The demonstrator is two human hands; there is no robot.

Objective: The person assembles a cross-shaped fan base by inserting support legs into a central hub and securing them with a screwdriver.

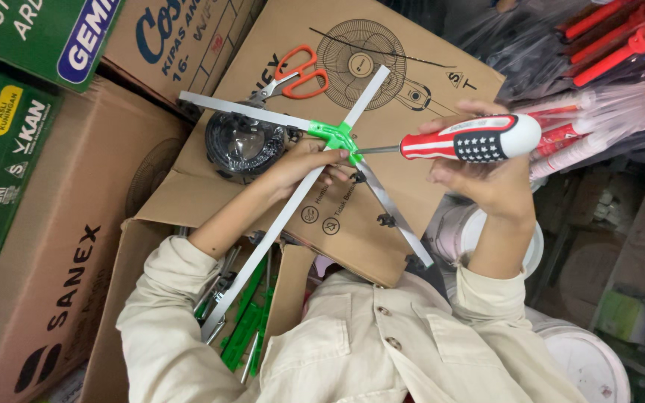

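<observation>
My left hand [304, 166] grips the centre of a cross of flat metal bars [263, 239] joined by a green plastic bracket [335, 136]. My right hand [483, 175] holds a screwdriver [472, 139] with a red, white and blue handle. Its thin shaft points left, and the tip meets the green bracket beside my left fingers. The crossed bars are held above a brown cardboard box [419, 75] printed with a fan drawing.
Orange-handled scissors [298, 76] and a roll of black wire [242, 143] lie on the box. An open carton [113, 328] below holds more green-and-metal parts [246, 321]. Stacked cartons stand on the left, wrapped red-handled goods [606, 45] at upper right, white buckets [587, 358] at lower right.
</observation>
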